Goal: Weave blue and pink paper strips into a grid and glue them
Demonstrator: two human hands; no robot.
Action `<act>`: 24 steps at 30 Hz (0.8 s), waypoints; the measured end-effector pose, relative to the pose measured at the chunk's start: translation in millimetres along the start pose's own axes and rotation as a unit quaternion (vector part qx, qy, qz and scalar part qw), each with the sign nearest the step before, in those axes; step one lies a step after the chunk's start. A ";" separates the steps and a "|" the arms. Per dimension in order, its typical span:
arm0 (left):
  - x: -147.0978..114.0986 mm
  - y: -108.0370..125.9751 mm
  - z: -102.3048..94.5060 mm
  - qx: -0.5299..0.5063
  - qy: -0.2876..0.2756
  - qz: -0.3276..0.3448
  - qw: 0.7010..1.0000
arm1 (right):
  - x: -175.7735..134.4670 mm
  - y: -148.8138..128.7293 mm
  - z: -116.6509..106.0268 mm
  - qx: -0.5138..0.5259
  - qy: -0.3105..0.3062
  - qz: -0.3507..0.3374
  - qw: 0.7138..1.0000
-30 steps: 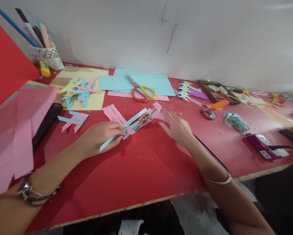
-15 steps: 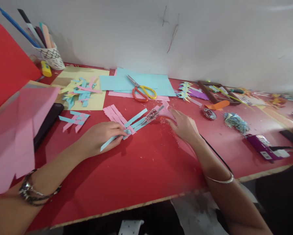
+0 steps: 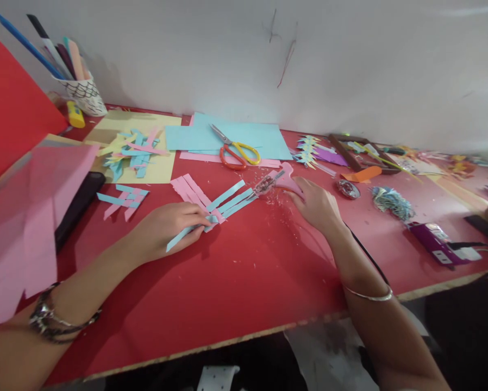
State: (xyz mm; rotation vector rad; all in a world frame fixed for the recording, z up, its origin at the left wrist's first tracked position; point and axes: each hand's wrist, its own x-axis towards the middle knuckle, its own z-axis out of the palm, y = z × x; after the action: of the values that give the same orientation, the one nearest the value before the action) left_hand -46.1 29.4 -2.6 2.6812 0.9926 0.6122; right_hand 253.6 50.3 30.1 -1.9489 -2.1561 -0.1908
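My left hand (image 3: 173, 231) pinches the folded corner of pink and light-blue paper strips (image 3: 229, 198), pressing it to the red table. A blue strip end (image 3: 182, 233) sticks out past its fingers. My right hand (image 3: 319, 206) grips what looks like a pink glue gun (image 3: 285, 182). The front of it has a clear, patterned part, and its tip is over or against the far ends of the blue strips; contact is hard to tell. A black cord (image 3: 368, 252) shows behind the right wrist. Thin pale threads lie under the tool.
Red-and-yellow scissors (image 3: 236, 149) rest on blue sheets (image 3: 268, 136). A woven piece (image 3: 127, 199) and a heap of cut strips (image 3: 133, 149) lie left. Rightward are a fringed strip (image 3: 308, 151), a tray (image 3: 345, 152), a yarn bundle (image 3: 390, 202) and a purple power strip (image 3: 433, 244).
My right hand and the pink glue gun have moved a little right, and the tip has slid outward along the blue strips. My left hand stays in place.
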 end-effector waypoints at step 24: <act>0.1 -4.6 2.4 0.023 0.018 0.037 0.999 | 4.2 27.5 2.2 0.004 0.027 0.051 0.998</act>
State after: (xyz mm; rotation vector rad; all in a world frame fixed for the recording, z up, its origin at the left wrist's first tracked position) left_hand -47.6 32.8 -6.3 2.7677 0.9300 0.6624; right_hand 280.4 57.8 27.5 -2.0190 -2.0157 -0.2126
